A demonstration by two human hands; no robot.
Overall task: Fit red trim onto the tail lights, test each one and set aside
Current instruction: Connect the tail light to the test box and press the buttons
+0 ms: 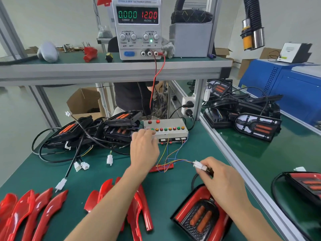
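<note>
A black tail light with red trim (199, 214) lies at the front right of the green mat. My right hand (220, 180) pinches its white connector (199, 165), which is mated to the coloured wires running to the test box (166, 130). My left hand (145, 148) reaches over the left end of that box, fingers spread at its row of coloured buttons, holding nothing. Loose red trim pieces (34, 211) lie along the front left, with more trim (139, 211) under my left forearm. Untrimmed tail lights (73, 133) with dangling white plugs are piled at the left.
A power supply (138, 28) on the upper shelf reads 0.000 A and 12.00 V, with red and black leads dropping to the box. More tail lights (253, 119) sit on the right-hand bench beyond an aluminium rail (234, 162). Another person sits behind the bench.
</note>
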